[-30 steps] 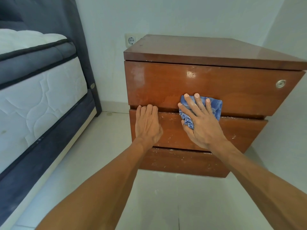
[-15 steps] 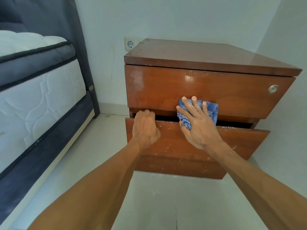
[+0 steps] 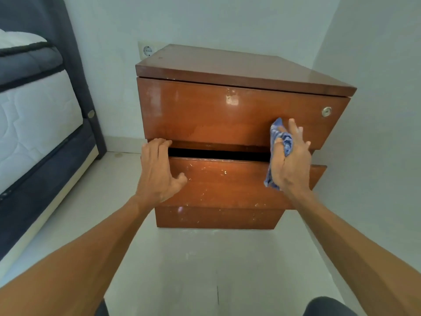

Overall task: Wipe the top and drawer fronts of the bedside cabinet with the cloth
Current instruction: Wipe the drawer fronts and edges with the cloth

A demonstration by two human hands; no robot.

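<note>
Pale walls [image 3: 227, 21] meet a light tiled floor [image 3: 182, 265]; a quilted mattress [image 3: 34, 115] on a dark bed frame [image 3: 75, 65] stands left.

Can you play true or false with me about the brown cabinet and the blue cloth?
1. The right hand holds the blue cloth. True.
2. The middle drawer is shut tight. False: it is pulled out a little, with a dark gap above it.
3. The left hand grips the top edge of the middle drawer. True.
4. The cloth lies on the cabinet top. False: it is by the right end of the top drawer.
5. A wall socket sits behind the cabinet's left corner. True.
</note>
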